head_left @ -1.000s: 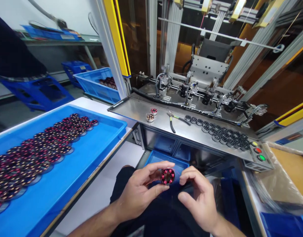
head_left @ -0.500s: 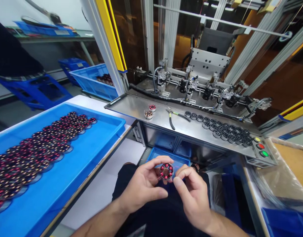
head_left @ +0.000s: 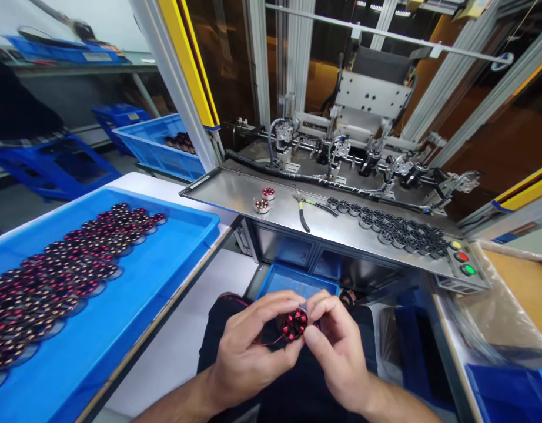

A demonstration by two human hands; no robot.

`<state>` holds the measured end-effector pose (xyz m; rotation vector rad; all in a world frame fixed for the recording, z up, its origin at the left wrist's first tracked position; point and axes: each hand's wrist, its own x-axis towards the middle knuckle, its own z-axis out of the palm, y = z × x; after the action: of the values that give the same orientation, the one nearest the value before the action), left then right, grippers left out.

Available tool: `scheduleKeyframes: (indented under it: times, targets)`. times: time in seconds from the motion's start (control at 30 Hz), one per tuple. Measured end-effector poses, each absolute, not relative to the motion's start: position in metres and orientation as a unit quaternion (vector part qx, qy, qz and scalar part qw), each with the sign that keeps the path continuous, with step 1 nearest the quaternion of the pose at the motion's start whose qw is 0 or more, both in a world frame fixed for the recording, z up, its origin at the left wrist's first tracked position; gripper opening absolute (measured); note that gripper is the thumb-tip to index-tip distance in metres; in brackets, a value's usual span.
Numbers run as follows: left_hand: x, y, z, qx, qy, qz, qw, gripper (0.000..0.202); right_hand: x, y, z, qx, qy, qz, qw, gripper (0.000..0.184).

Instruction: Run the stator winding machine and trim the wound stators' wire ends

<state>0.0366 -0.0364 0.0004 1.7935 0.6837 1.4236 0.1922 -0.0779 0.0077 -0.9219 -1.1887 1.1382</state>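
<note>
While both hands are up over the lap, the red ring (head_left: 294,324) is between them, in the air, on the person's side of the metal bench (head_left: 229,188). The left hand (head_left: 248,349) curls around it from the left and pinches it, thumb below and fingers on top. The ring is short and round, so no side is long; its open face looks up toward the person. The right hand (head_left: 337,349) is just across from the left, with its thumb and finger tips close together at the ring's right side. I cannot tell if they press the rim or pinch a thin wire. A red wire (head_left: 274,341) comes off the ring's lower left, inside the curve of the left hand.

On the bench, two rings (head_left: 261,205) sit near the left end. Pliers (head_left: 303,216) lie spread open near the middle, with one grip toward the front edge. Many black rings (head_left: 397,231) crowd toward the right end, near the buttons (head_left: 462,257). Off to the left, a big bunch of rings (head_left: 81,252) lies in the blue tray (head_left: 183,267).
</note>
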Motion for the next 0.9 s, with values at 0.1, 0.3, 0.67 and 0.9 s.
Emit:
scheduleKeyframes:
  times: [0.1, 0.3, 0.67, 0.9]
  targets:
    - [0.037, -0.039, 0.002, 0.674, 0.272, 0.556, 0.403, 0.056, 0.185, -0.078, 0.005, -0.406, -0.452, 0.518, 0.603, 0.022]
    - [0.038, -0.037, 0.006, 0.629, 0.285, 0.562, 0.456, 0.050, 0.182, -0.083, -0.007, -0.443, -0.424, 0.509, 0.604, 0.024]
    - [0.037, -0.039, 0.004, 0.681, 0.274, 0.541, 0.410, 0.054, 0.188, -0.072, 0.014, -0.468, -0.482, 0.399, 0.624, 0.019]
    - [0.037, -0.036, 0.006, 0.612, 0.286, 0.550, 0.491, 0.051, 0.185, -0.070, 0.001, -0.417, -0.393, 0.511, 0.641, 0.018]
